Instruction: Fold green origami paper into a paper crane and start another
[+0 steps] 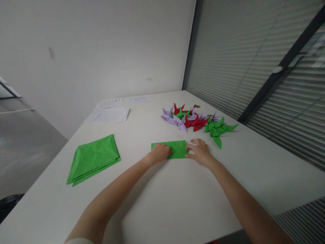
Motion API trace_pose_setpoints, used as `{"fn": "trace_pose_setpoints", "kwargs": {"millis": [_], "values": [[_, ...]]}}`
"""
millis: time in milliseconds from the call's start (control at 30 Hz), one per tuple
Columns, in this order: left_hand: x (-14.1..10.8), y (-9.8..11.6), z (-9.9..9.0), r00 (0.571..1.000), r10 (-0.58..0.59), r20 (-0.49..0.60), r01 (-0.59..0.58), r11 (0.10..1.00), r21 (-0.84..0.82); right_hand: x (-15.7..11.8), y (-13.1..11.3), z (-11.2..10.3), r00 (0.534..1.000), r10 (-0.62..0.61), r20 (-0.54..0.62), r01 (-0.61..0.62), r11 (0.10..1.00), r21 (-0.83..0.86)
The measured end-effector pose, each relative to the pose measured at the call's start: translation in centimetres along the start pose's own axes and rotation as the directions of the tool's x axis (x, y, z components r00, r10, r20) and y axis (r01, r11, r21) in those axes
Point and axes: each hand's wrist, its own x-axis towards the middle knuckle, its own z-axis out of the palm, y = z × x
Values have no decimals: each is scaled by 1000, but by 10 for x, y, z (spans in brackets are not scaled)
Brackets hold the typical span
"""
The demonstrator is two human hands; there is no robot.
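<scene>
A sheet of green origami paper [179, 149], folded into a long rectangle, lies flat on the white table in front of me. My left hand [160, 152] rests on its left half, fingers curled and pressed down on the paper. At the right end, my right hand [200, 151] has its fingers bent and spread apart, with the fingertips touching the short edge. Part of the paper is hidden under my left hand.
A stack of creased green paper sheets [95, 156] lies to the left. Folded paper cranes in red, lilac [179, 122] and green [217, 129] are heaped at the back right. Printed papers [109, 115] lie at the back left. A window with blinds [243, 54] borders the table's right side.
</scene>
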Motion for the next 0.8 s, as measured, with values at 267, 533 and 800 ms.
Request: {"fn": "trace_pose_setpoints", "kwargs": {"millis": [267,533,800], "values": [[3,6,7,994,-98,-50,96,995,-35,0,-4,-4,1000,9,23,-8,1000,-17],[0,7,7,994,-96,-46,95,995,-16,0,-2,-2,1000,-4,13,4,1000,-21],[-2,7,8,995,-77,-67,75,997,-32,-1,-2,-3,1000,-11,21,12,999,-30]]}}
